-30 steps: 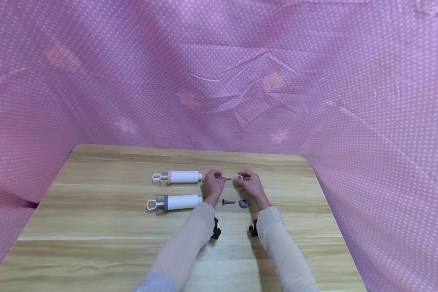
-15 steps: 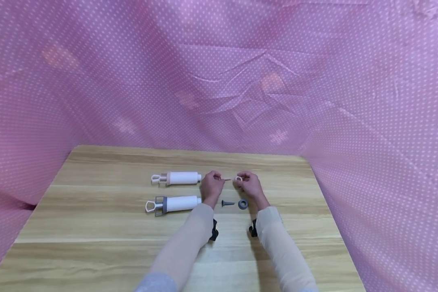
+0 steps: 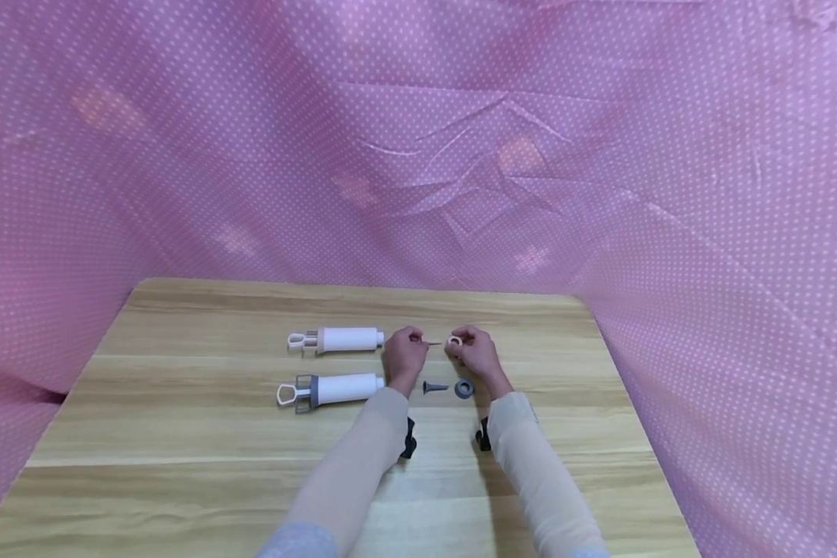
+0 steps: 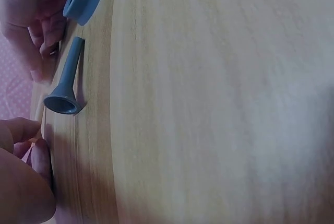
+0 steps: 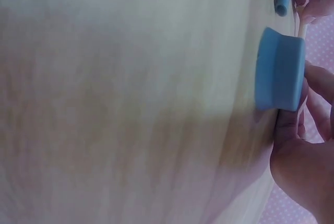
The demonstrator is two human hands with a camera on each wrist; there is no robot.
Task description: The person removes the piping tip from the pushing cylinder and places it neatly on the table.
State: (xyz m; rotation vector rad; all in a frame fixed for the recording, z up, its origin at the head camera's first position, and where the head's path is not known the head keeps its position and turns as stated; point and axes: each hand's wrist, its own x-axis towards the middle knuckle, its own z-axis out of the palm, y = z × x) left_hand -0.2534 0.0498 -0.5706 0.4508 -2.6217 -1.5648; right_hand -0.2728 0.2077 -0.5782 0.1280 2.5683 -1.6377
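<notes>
My left hand (image 3: 406, 356) pinches a thin pale nozzle (image 3: 433, 343) between thumb and fingertips, its narrow end pointing right. Facing it across a small gap, my right hand (image 3: 480, 356) holds a pale ring (image 3: 455, 341) by its edge; the fingers partly cover it. Nearer the body lie a grey funnel-shaped nozzle (image 4: 65, 78) and a grey ring (image 5: 282, 70), side by side on the table. In the right wrist view the grey ring hides part of the right hand's fingers.
To the left lie two white tubes with pull handles, one with a pinkish collar (image 3: 351, 339) and one with a grey collar (image 3: 349, 387). The wooden table (image 3: 181, 434) is bounded behind and at the sides by a pink dotted cloth (image 3: 418, 155).
Both hands stay almost in place, keeping hold of the pale nozzle and the pale ring. The ring and nozzle have tilted slightly in the fingers.
</notes>
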